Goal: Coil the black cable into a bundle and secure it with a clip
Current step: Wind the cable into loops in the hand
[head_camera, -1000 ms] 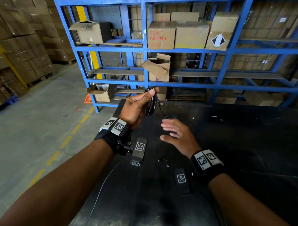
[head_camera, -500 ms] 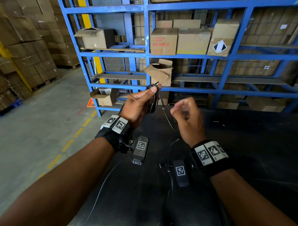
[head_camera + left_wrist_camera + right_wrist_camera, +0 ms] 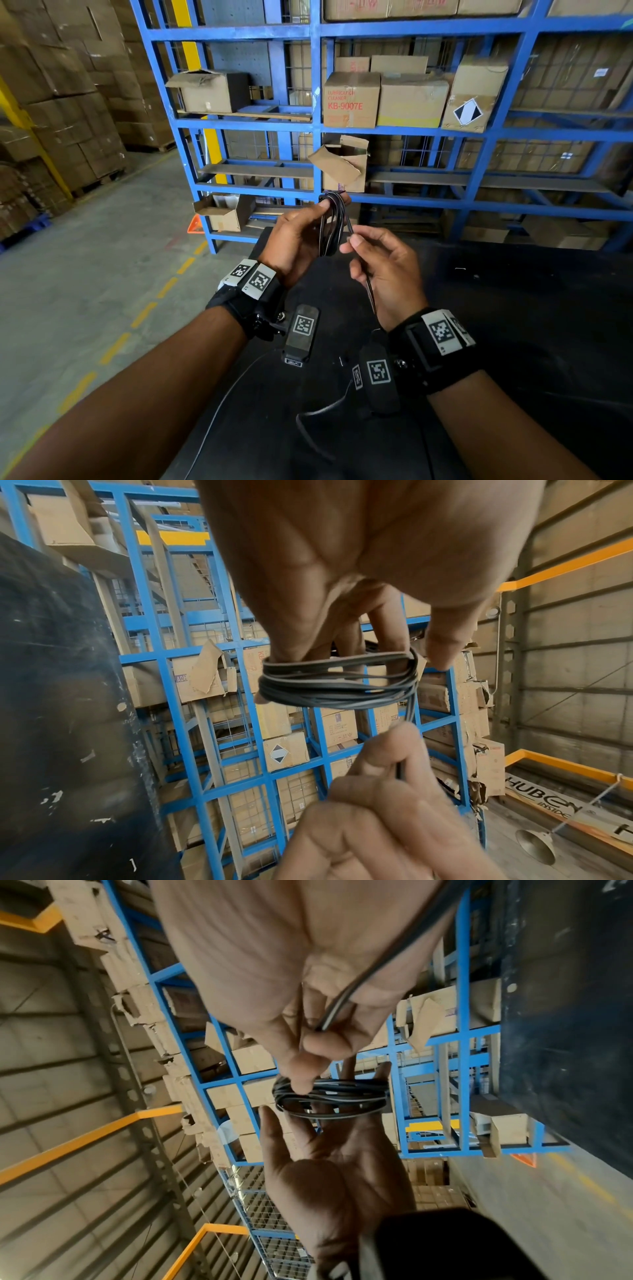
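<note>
The black cable (image 3: 330, 226) is wound in several loops round the fingers of my left hand (image 3: 298, 240), which is raised in front of the blue shelves; the thumb pinches the coil at its top. In the left wrist view the coil (image 3: 339, 685) hangs across the fingers of the left hand (image 3: 342, 561). My right hand (image 3: 387, 270) pinches the loose strand (image 3: 352, 236) just right of the coil. The strand (image 3: 346, 999) crosses the right palm (image 3: 274, 961) and leads to the coil (image 3: 332, 1096). The tail (image 3: 318, 411) trails onto the black table (image 3: 513, 342). No clip is clearly visible.
Blue steel shelving (image 3: 318, 161) with cardboard boxes (image 3: 351, 99) stands behind the table. Concrete floor (image 3: 85, 274) with a dashed yellow line lies to the left. A small dark piece (image 3: 341, 360) lies on the table between my wrists.
My right hand rose from above the table, curled, and now pinches the loose strand beside the coil. The left hand kept the coil raised.
</note>
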`<state>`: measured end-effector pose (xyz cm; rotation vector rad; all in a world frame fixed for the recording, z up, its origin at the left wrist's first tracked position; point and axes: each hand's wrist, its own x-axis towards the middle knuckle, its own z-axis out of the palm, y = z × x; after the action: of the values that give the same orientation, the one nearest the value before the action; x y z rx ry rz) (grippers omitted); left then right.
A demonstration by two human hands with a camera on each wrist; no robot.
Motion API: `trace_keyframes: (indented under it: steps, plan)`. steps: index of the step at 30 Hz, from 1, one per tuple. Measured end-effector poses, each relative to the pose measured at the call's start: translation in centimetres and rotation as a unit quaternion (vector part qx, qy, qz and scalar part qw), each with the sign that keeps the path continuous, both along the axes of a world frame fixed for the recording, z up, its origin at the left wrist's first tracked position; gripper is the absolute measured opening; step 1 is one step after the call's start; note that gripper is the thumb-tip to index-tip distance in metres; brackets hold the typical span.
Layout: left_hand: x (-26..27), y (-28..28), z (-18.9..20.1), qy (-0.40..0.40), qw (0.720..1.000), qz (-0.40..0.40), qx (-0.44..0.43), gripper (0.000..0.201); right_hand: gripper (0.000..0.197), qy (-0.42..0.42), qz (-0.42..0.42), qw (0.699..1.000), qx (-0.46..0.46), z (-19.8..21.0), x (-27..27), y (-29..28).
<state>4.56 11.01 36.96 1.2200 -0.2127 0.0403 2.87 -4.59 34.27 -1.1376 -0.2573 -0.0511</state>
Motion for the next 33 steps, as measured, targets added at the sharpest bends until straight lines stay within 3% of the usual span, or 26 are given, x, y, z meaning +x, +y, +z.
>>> trace_keyframes:
  steps: [2, 11, 21, 24, 27, 31, 33]
  plan:
    - [0.0, 0.2, -0.2, 0.004, 1.000, -0.006, -0.011, 0.052, 0.017, 0.016, 0.013, 1.000, 0.017, -0.4, -0.1, 0.0]
    - [0.4, 0.5, -1.5, -0.011, 1.000, 0.013, -0.007, 0.040, 0.018, 0.052, 0.066, 0.995, 0.056, -2.6, -1.2, -0.1]
    - [0.1, 0.9, 0.5, -0.019, 0.986, -0.101, -0.128, 0.038, 0.026, 0.163, 0.130, 0.976, 0.061, -8.5, -1.6, -1.4]
    - [-0.8, 0.8, 0.8, -0.029, 0.973, -0.182, -0.136, 0.040, 0.024, 0.175, 0.123, 0.977, 0.014, -9.5, -1.0, -1.9]
    - [-1.9, 0.6, 0.2, -0.017, 0.960, -0.249, -0.127, 0.039, 0.021, 0.154, 0.078, 0.980, -0.098, -9.3, 0.3, -2.5]
    - [-3.3, 1.1, -1.4, 0.021, 0.950, -0.300, -0.084, 0.040, 0.024, 0.092, -0.005, 0.963, -0.251, -7.0, 2.9, -4.1]
    - [-4.0, 1.4, -2.5, 0.036, 0.951, -0.304, -0.038, 0.038, 0.018, 0.045, 0.001, 0.952, -0.304, -4.9, 4.0, -5.0]
